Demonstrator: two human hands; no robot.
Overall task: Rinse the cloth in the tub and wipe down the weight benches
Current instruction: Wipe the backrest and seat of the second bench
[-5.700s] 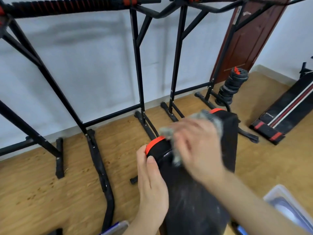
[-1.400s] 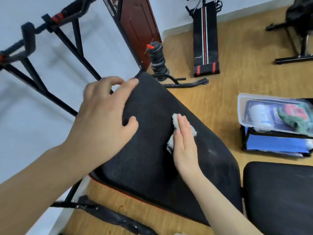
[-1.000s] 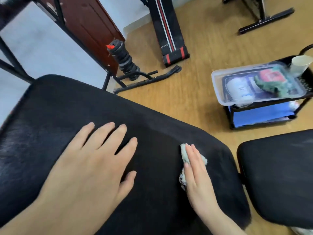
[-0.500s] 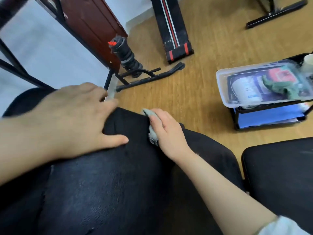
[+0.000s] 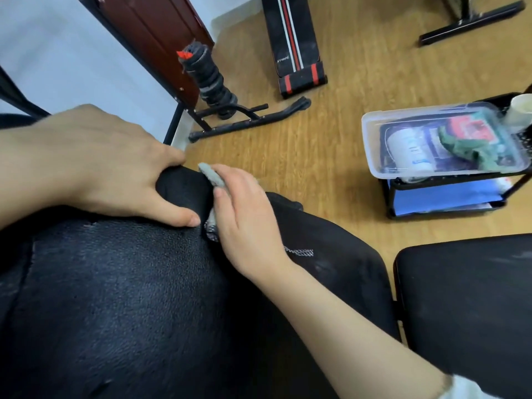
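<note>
A black padded weight bench (image 5: 129, 298) fills the lower left of the head view. My left hand (image 5: 109, 165) grips its far top edge, fingers curled over the rim and thumb on the pad. My right hand (image 5: 244, 217) holds a small grey cloth (image 5: 211, 177) against the same edge, just right of the left thumb; most of the cloth is hidden under the palm. A second black bench pad (image 5: 466, 306) lies at the lower right. A clear plastic tub (image 5: 374, 156) sits on a low black rack at the right.
The tub holds a white bottle (image 5: 408, 152) and a green cloth (image 5: 472, 148); a paper cup (image 5: 521, 109) stands beside it. A stack of dumbbell plates (image 5: 207, 73), a black floor bar (image 5: 247, 122), a striped sit-up board (image 5: 290, 38) and a brown door (image 5: 149, 33) lie beyond on the wooden floor.
My right hand has slid the cloth from the lower right part of the pad up to its far edge. My left hand has moved from flat on the pad to gripping that edge.
</note>
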